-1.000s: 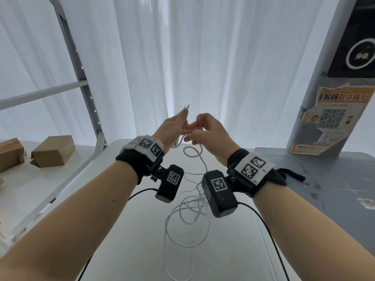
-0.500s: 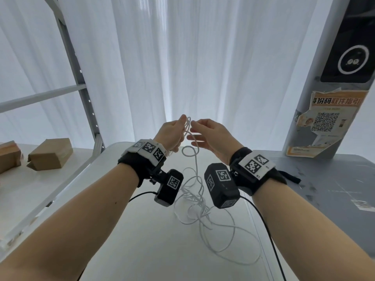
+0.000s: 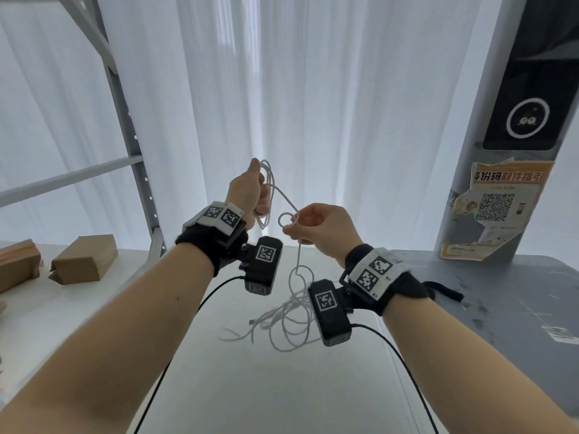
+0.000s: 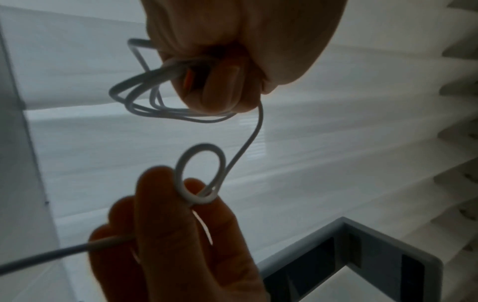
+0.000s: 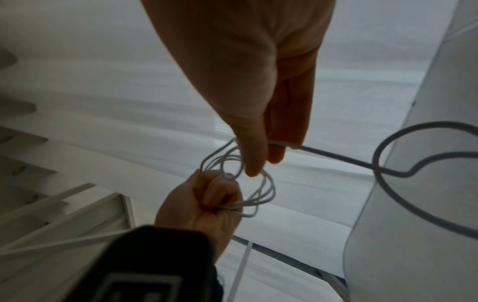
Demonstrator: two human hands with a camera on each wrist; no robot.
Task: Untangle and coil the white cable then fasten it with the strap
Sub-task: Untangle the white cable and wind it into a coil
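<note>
The white cable (image 3: pixel 283 197) runs between both raised hands. My left hand (image 3: pixel 247 189) is a fist gripping several coiled loops (image 4: pixel 145 102), which also show in the right wrist view (image 5: pixel 258 190). Lower and to the right, my right hand (image 3: pixel 313 230) pinches the cable between thumb and finger, just where it makes a small round loop (image 4: pixel 201 173). Below the right hand the rest of the cable hangs in a loose tangle (image 3: pixel 288 314) over the white table (image 3: pixel 266 396). I cannot make out the strap.
Cardboard boxes (image 3: pixel 84 261) lie on a surface at the left, beside a grey metal shelf frame (image 3: pixel 131 136). A grey table (image 3: pixel 507 302) and a pillar with a QR poster (image 3: pixel 498 208) stand at the right. White curtains hang behind.
The hands have drawn apart: the left rose with its coil, the right dropped slightly to the right. A small loop now shows at the right fingers, and the hanging tangle has swung and bunched up.
</note>
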